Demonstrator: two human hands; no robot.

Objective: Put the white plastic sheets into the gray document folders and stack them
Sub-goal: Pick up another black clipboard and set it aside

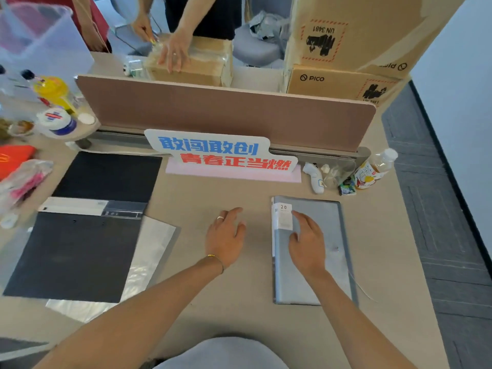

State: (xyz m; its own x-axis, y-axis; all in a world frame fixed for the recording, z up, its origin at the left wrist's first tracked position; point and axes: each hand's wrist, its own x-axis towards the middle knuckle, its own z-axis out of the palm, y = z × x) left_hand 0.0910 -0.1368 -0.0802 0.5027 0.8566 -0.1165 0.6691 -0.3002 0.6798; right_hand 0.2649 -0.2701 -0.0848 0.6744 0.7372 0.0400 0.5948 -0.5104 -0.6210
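While a gray folder (319, 230) lies closed on the desk (239, 302), the right hand (307, 243) rests flat on its cover, fingers spread and gripping nothing, just beside the white label numbered 20 (283, 215). Left of the folder, the left hand (226, 235) lies palm down on the bare desk, open and empty, a ring on one finger. Well to the left of the folder, a dark clipboard-style folder (74, 257) sits on top of a white plastic sheet (149, 251), whose edges show at its right and lower sides. Behind the folder, a sign with blue and red characters (221, 153) stands against the brown divider (226, 113). A drink bottle (372, 171) lies beyond the folder's far right corner.
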